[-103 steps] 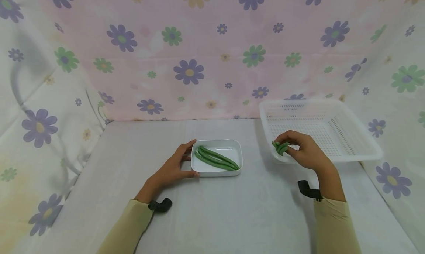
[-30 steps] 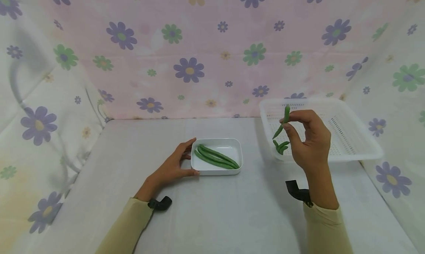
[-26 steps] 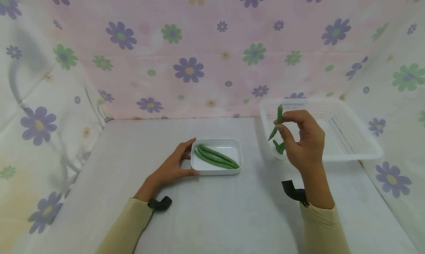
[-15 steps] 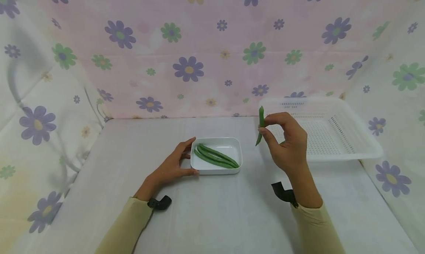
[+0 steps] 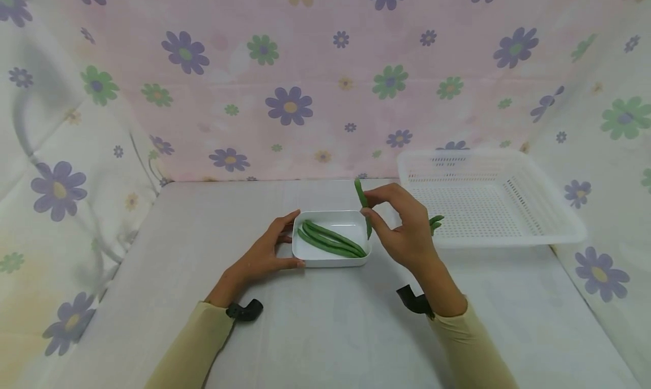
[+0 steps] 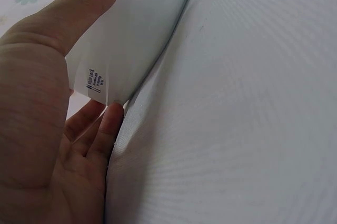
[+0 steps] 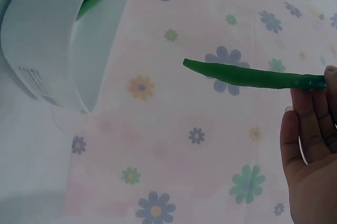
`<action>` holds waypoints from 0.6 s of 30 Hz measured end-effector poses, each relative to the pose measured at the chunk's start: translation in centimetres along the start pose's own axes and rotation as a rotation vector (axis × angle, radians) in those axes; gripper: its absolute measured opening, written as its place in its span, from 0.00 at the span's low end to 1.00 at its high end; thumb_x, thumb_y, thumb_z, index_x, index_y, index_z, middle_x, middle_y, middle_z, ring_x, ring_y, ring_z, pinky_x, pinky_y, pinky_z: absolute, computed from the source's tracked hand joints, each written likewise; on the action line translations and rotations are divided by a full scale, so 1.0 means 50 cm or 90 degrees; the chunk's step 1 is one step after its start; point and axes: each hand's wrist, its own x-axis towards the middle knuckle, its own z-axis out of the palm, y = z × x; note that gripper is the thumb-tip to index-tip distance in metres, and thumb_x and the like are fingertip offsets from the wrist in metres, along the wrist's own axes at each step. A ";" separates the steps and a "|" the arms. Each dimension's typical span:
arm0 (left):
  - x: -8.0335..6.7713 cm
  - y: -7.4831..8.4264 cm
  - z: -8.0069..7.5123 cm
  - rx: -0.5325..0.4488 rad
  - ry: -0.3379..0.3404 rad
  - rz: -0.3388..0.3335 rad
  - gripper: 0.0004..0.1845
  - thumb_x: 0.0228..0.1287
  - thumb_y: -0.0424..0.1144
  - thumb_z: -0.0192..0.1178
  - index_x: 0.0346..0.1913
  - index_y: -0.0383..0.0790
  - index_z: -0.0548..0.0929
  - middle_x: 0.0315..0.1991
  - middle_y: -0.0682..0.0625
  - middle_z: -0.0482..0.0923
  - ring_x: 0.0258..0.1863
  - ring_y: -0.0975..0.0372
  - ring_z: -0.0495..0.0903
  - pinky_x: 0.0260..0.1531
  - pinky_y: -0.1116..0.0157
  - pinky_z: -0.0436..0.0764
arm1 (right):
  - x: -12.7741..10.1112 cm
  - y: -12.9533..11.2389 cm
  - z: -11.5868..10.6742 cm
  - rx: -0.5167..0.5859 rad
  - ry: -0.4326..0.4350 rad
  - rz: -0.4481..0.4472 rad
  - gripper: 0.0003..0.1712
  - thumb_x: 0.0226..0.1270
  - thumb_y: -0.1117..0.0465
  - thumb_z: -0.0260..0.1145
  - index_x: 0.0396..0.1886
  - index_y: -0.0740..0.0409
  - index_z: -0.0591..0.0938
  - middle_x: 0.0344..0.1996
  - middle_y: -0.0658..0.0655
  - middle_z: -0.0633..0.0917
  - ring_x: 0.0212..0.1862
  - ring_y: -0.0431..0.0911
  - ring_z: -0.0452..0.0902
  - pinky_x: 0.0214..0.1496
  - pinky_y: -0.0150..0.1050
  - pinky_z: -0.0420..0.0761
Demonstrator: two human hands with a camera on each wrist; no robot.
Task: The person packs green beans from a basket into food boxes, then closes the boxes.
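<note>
My right hand (image 5: 402, 230) pinches a green bean (image 5: 363, 203) between thumb and fingers, nearly upright, over the right end of a small white dish (image 5: 351, 221). The right wrist view shows the same bean (image 7: 253, 75) sticking out from my fingertips (image 7: 308, 124) beside the dish's wall (image 7: 52, 50). Several green beans (image 5: 330, 242) lie lengthwise in the dish. My left hand (image 5: 269, 250) grips the dish's left end, thumb on its rim; the left wrist view shows my thumb (image 6: 68, 19) pressed on the white wall (image 6: 137, 29).
A white perforated basket (image 5: 554, 230) stands at the right rear of the grey table (image 5: 325, 332), with more bean pieces (image 5: 435, 223) at its near left corner. Flowered cloth walls close in the back and both sides.
My right hand has carried one bean up out of the basket and leftward, to above the dish's right end. The left hand has kept its hold on the dish.
</note>
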 end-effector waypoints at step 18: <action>0.001 -0.002 0.001 -0.007 0.001 -0.013 0.64 0.54 0.49 0.85 0.87 0.55 0.51 0.78 0.51 0.63 0.73 0.57 0.71 0.69 0.54 0.78 | -0.033 0.055 0.067 0.019 -0.128 0.045 0.14 0.70 0.69 0.75 0.53 0.59 0.86 0.42 0.51 0.87 0.46 0.45 0.85 0.51 0.42 0.86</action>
